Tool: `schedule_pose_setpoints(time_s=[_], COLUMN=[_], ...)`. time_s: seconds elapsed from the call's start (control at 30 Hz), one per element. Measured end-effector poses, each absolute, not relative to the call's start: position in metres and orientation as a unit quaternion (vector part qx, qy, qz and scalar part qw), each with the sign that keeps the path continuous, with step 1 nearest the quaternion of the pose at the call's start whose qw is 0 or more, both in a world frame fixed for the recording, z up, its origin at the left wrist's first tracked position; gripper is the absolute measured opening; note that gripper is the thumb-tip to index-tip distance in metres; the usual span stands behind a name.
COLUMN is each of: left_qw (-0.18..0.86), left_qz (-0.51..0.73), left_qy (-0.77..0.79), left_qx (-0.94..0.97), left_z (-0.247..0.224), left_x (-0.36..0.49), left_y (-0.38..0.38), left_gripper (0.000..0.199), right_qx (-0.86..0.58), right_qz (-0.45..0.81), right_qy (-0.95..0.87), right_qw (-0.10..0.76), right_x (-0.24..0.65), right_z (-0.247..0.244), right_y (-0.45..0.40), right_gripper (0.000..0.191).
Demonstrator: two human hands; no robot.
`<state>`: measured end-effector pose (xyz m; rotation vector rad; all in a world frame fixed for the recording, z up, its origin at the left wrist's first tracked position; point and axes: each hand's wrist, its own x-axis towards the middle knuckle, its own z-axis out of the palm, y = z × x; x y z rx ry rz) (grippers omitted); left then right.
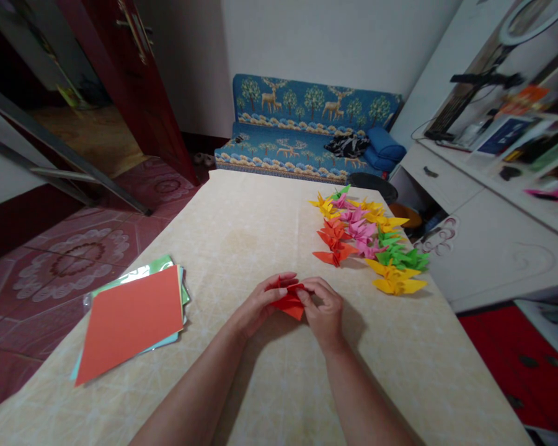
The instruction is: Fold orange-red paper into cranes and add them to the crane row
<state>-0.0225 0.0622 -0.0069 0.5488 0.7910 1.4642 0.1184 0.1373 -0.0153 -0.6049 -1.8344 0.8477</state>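
A partly folded piece of red origami paper (292,303) is held between both hands above the middle of the table. My left hand (265,300) grips its left side, with the thumb on top and the fingers behind. On the right side, my right hand (324,306) pinches the paper between thumb and bent fingers. The paper has pointed corners, one aimed down toward me; parts of it are hidden by the fingers. Beyond my right hand stand several folded paper cranes in rows: red (335,241), pink (360,229), green (397,254) and yellow (395,279).
A stack of coloured paper sheets (132,322), red on top, lies at the table's left on a clear wrapper. The cloth-covered table (255,217) reaches toward a blue patterned sofa (297,139). A white cabinet (493,235) stands at the right, a dark red door (134,80) at the left.
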Motion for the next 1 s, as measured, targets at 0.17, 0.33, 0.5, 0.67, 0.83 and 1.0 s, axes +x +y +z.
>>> schedule_pose_setpoints(time_s=[0.17, 0.33, 0.5, 0.67, 0.83, 1.0], left_qw=[0.656, 0.641, 0.627, 0.617, 0.613, 0.599], left_qz=[0.643, 0.647, 0.642, 0.634, 0.636, 0.644], left_qy=[0.315, 0.326, 0.335, 0.353, 0.36, 0.394], left_qx=[0.238, 0.255, 0.286, 0.305, 0.3, 0.265], left_z=[-0.009, -0.009, -0.008, -0.003, 0.002, 0.001], left_x=[-0.024, -0.025, -0.026, -0.026, -0.025, -0.022], left_y=[0.062, 0.061, 0.061, 0.06, 0.059, 0.061], left_gripper=[0.051, 0.052, 0.056, 0.06, 0.062, 0.051], right_qx=[-0.255, -0.249, -0.254, -0.261, -0.27, -0.272], right_qz=[0.353, 0.355, 0.345, 0.352, 0.348, 0.356], right_qy=[-0.761, -0.767, -0.763, -0.754, -0.742, -0.745], right_qw=[0.481, 0.474, 0.483, 0.489, 0.505, 0.495], right_x=[0.118, 0.119, 0.119, 0.118, 0.118, 0.117], right_z=[-0.012, -0.011, -0.01, -0.011, -0.013, -0.013], right_y=[0.136, 0.136, 0.137, 0.137, 0.137, 0.135], right_gripper=[0.01, 0.011, 0.011, 0.011, 0.008, 0.009])
